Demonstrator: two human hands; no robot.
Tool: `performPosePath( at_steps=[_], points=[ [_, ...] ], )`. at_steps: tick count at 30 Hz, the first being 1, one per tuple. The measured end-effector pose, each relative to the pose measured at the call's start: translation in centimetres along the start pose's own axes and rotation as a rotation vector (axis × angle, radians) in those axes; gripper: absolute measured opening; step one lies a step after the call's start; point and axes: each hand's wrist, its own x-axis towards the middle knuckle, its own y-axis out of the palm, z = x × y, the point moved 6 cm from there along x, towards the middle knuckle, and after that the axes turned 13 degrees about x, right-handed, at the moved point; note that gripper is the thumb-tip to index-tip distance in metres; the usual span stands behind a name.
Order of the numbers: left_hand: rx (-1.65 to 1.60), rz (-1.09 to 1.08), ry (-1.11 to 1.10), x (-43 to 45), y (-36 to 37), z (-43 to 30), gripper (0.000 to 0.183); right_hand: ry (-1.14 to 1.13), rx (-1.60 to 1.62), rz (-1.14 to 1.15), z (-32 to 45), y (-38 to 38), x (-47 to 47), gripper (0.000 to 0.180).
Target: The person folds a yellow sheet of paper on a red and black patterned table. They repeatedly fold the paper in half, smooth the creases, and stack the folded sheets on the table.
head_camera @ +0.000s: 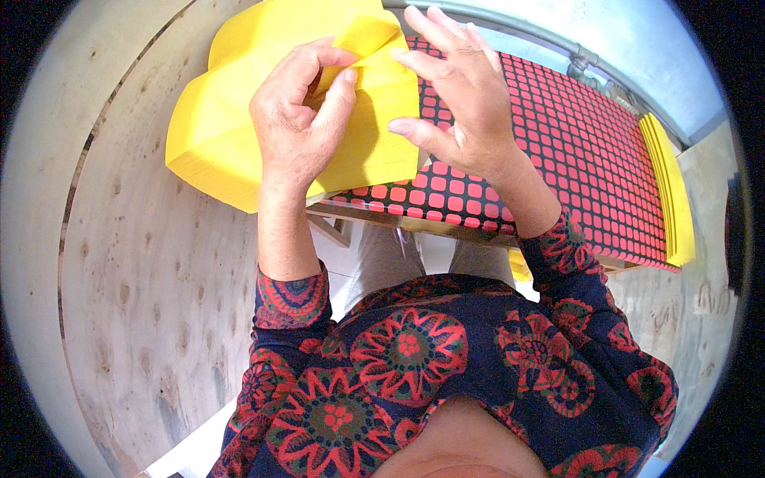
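A thick stack of bright yellow sheets, paper or thin fabric, lies at the left end of a table. My left hand is over the stack, thumb and forefinger pinching a lifted, folded yellow sheet. Its other fingers curl under the palm, partly hidden. To the right, my right hand hovers with fingers spread and nothing between them. Its forefinger tip is close to the folded sheet's right edge; whether it touches, I cannot tell.
The table bears a red-and-black checked cover. A folded yellow pile lies along its right end. A grey-green pipe runs along the wall behind. A stained plywood panel stands at left. More yellow material shows below the table.
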Motion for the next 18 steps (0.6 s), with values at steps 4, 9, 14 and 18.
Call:
performPosePath(
  at_steps=[4, 9, 14, 18],
  points=[
    [0.045, -0.005, -0.018, -0.11, -0.04, 0.2, 0.008, -0.038, -0.012, -0.083, -0.03, -0.49, -0.39, 0.06],
    [0.058, -0.01, -0.066, -0.07, -0.06, 0.3, 0.007, -0.028, -0.028, -0.083, 0.17, -0.66, -0.51, 0.057],
    [0.033, -0.078, -0.054, -0.25, -0.16, 0.07, 0.005, 0.056, -0.029, -0.01, 0.04, -0.43, -0.46, 0.055],
    [-0.076, -0.096, -0.056, 0.01, -0.11, 0.59, 0.003, -0.012, -0.051, 0.009, 0.28, -0.25, -0.07, 0.056]
  ],
)
